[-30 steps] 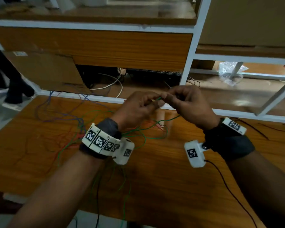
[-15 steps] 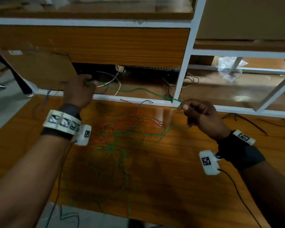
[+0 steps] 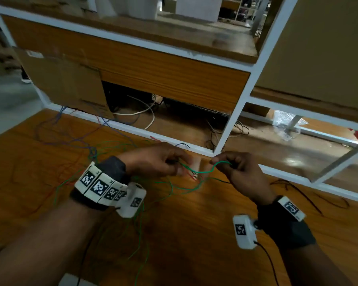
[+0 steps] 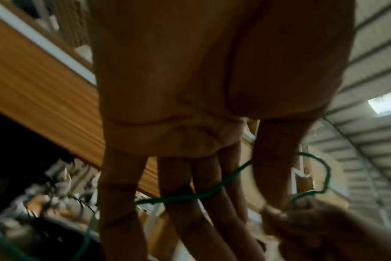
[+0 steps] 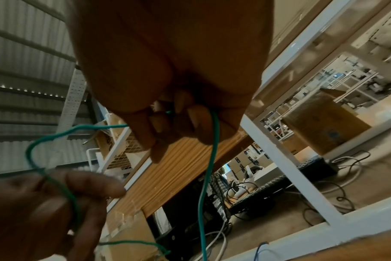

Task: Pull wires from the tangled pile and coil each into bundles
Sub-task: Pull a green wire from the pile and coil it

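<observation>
A thin green wire [image 3: 205,171] sags in a short loop between my two hands above the wooden table [image 3: 194,244]. My left hand [image 3: 179,164] pinches one side of it; in the left wrist view the green wire [image 4: 185,196] crosses the long fingers [image 4: 174,203] and passes behind the thumb. My right hand [image 3: 221,163] has its fingers curled round the other side, and the green wire [image 5: 214,150] drops from its fist [image 5: 174,123]. The tangled pile [image 3: 112,162] of green, blue and red wires lies on the table under and left of my left wrist.
A white shelf frame [image 3: 234,112] with a wooden panel [image 3: 163,75] stands just behind the hands. A cardboard sheet [image 3: 64,83] leans at the back left. White cables [image 3: 145,112] lie under the shelf. A black cable [image 3: 298,190] lies on the table at the right.
Half a second ago my left hand was stretched far left with the green wire drawn out. It has come back beside the right hand, and the wire now hangs slack between them.
</observation>
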The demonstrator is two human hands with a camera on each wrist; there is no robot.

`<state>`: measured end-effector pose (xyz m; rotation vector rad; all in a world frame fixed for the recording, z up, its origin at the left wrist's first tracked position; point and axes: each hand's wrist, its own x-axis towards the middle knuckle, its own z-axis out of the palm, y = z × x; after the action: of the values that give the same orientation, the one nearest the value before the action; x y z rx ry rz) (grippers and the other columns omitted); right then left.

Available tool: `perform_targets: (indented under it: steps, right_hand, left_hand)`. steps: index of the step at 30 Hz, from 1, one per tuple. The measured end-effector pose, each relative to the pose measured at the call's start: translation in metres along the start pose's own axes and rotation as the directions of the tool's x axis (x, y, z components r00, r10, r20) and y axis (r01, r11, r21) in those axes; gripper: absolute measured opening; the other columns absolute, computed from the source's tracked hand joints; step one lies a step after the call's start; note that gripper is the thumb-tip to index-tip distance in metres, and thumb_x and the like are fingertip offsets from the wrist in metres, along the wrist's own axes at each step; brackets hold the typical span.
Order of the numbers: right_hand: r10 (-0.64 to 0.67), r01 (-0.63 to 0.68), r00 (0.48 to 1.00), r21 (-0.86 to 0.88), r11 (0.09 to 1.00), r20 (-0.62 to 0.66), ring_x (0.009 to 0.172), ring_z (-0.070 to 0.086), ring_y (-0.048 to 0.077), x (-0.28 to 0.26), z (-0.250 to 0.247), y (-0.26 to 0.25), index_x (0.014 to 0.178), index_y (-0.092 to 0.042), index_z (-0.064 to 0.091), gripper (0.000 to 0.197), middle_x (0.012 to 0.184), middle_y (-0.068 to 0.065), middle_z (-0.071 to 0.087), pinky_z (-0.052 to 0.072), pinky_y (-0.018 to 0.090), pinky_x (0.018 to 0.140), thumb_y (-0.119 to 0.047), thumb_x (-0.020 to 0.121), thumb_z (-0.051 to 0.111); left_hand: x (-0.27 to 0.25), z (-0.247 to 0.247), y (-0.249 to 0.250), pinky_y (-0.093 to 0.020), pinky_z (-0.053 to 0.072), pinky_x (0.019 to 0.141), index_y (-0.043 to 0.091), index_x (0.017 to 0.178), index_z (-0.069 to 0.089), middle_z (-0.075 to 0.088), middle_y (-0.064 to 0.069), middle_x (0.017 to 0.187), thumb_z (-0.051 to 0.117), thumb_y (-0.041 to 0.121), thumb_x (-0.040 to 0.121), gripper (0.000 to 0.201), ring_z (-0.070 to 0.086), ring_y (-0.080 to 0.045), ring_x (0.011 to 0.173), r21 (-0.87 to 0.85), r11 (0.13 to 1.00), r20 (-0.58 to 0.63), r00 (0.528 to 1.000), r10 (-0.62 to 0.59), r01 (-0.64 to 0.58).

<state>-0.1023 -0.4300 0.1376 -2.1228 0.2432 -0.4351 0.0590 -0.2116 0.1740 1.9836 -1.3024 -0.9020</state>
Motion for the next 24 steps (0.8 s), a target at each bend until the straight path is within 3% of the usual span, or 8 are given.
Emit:
perform_targets:
  steps: [3, 5, 8, 11, 14, 17, 21, 24]
  right_hand:
    - [0.044, -0.044, 0.985, -0.005, 0.999, 0.168, 0.054, 0.044, 0.009, -0.005, -0.009, 0.010, 0.101, -0.022, 0.080, 0.012, 0.064, -0.011, 0.049, 0.038, 0.032, 0.059, -0.015, 0.093, 0.075]
    - [0.029, -0.004, 0.980, -0.130, 0.992, 0.196, 0.065, 0.056, 0.006, -0.007, -0.006, 0.013, 0.107, -0.028, 0.079, 0.015, 0.078, -0.014, 0.061, 0.046, 0.033, 0.066, -0.031, 0.098, 0.068]
    - [-0.036, 0.051, 0.996, -0.194, 0.980, 0.081, 0.085, 0.065, 0.012, -0.004, 0.011, 0.011, 0.101, -0.027, 0.080, 0.018, 0.093, -0.006, 0.068, 0.053, 0.042, 0.074, -0.021, 0.103, 0.063]
    - [-0.067, 0.065, 0.998, -0.188, 0.980, 0.000, 0.072, 0.064, 0.013, 0.003, 0.025, 0.002, 0.094, -0.022, 0.079, 0.018, 0.084, -0.003, 0.069, 0.051, 0.039, 0.064, -0.012, 0.099, 0.065]
    - [0.024, -0.022, 1.000, 0.175, 0.984, -0.007, 0.053, 0.045, 0.021, 0.001, 0.021, -0.008, 0.106, -0.019, 0.072, 0.009, 0.059, 0.010, 0.053, 0.036, 0.037, 0.054, -0.022, 0.097, 0.072]
    - [0.054, -0.114, 0.983, 0.349, 0.930, 0.177, 0.056, 0.035, 0.025, -0.008, 0.022, -0.002, 0.107, -0.009, 0.072, 0.027, 0.055, 0.012, 0.042, 0.031, 0.038, 0.060, -0.032, 0.092, 0.073]
    - [-0.007, -0.045, 0.987, 0.320, 0.946, 0.160, 0.057, 0.052, 0.036, -0.014, 0.036, 0.009, 0.082, -0.001, 0.073, 0.039, 0.063, 0.024, 0.055, 0.040, 0.034, 0.063, -0.036, 0.098, 0.068]
    - [0.094, -0.148, 0.987, 0.513, 0.846, 0.129, 0.053, 0.050, 0.025, -0.027, 0.034, 0.028, 0.082, 0.004, 0.070, 0.033, 0.058, 0.016, 0.040, 0.056, 0.047, 0.072, -0.018, 0.102, 0.055]
  left_hand:
    - [-0.014, -0.014, -0.008, -0.024, 0.037, 0.110, 0.030, 0.148, 0.040, 0.043, 0.003, 0.151, 0.080, 0.024, 0.083, 0.076, 0.044, -0.012, 0.134, 0.236, 0.968, -0.009, 0.997, -0.082, 0.082]
    - [-0.021, -0.015, 0.003, -0.018, 0.022, 0.109, 0.035, 0.151, 0.034, 0.031, 0.012, 0.155, 0.078, 0.051, 0.080, 0.085, 0.029, -0.008, 0.140, 0.325, 0.943, -0.117, 0.992, -0.041, 0.077]
    - [-0.004, 0.016, 0.024, -0.025, 0.035, 0.107, 0.026, 0.139, 0.054, 0.051, 0.005, 0.144, 0.055, 0.071, 0.084, 0.071, 0.043, -0.016, 0.136, 0.351, 0.935, -0.288, 0.957, 0.045, 0.062]
    - [0.025, 0.055, 0.018, -0.032, 0.045, 0.068, 0.022, 0.097, 0.064, 0.066, 0.003, 0.091, 0.053, 0.047, 0.099, 0.027, 0.065, -0.022, 0.092, 0.164, 0.986, -0.299, 0.951, 0.079, -0.030]
    - [0.026, 0.042, 0.003, -0.023, 0.049, 0.067, 0.013, 0.096, 0.074, 0.071, 0.014, 0.082, 0.059, 0.022, 0.099, 0.017, 0.065, -0.002, 0.077, -0.027, 0.995, -0.425, 0.902, 0.079, -0.100]
    - [0.012, 0.011, -0.008, -0.012, 0.046, 0.066, 0.014, 0.090, 0.080, 0.069, 0.021, 0.077, 0.065, 0.008, 0.093, 0.016, 0.065, 0.009, 0.075, 0.102, 0.987, -0.509, 0.846, 0.158, -0.122]
    - [-0.011, -0.045, -0.019, -0.018, 0.052, 0.079, 0.025, 0.090, 0.074, 0.072, 0.008, 0.091, 0.060, 0.012, 0.094, 0.020, 0.064, 0.006, 0.083, 0.051, 0.992, -0.751, 0.650, 0.115, -0.117]
    - [-0.041, -0.101, -0.030, -0.018, 0.048, 0.062, 0.027, 0.089, 0.071, 0.067, 0.020, 0.067, 0.059, 0.031, 0.097, 0.015, 0.060, 0.005, 0.063, -0.190, 0.967, -0.899, 0.426, -0.102, -0.171]
